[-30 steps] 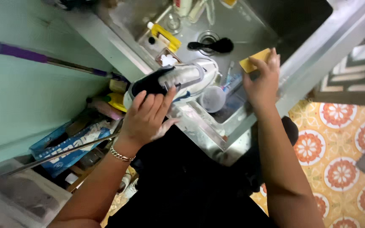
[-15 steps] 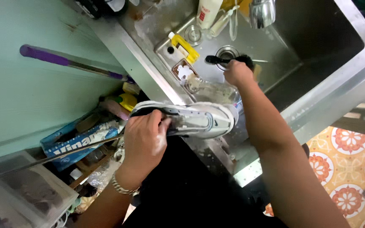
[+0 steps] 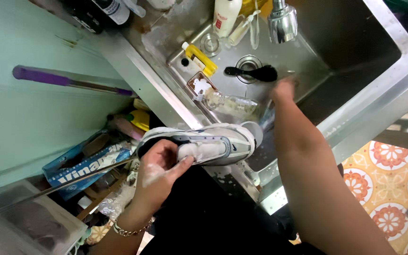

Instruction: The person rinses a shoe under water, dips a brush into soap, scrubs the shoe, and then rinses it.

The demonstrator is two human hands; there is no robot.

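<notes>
While our left hand (image 3: 159, 163) grips the soapy white sneaker (image 3: 204, 144) over the steel sink (image 3: 355, 118), our right hand (image 3: 283, 89), its grasp unclear, nears the black brush (image 3: 253, 72).

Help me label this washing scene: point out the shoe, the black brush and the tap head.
shoe (image 3: 218, 144): head view, on its soapy white side panel.
black brush (image 3: 256, 72): head view, on the bristle end lying by the drain.
tap head (image 3: 282, 21): head view, on its shiny metal body.
</notes>
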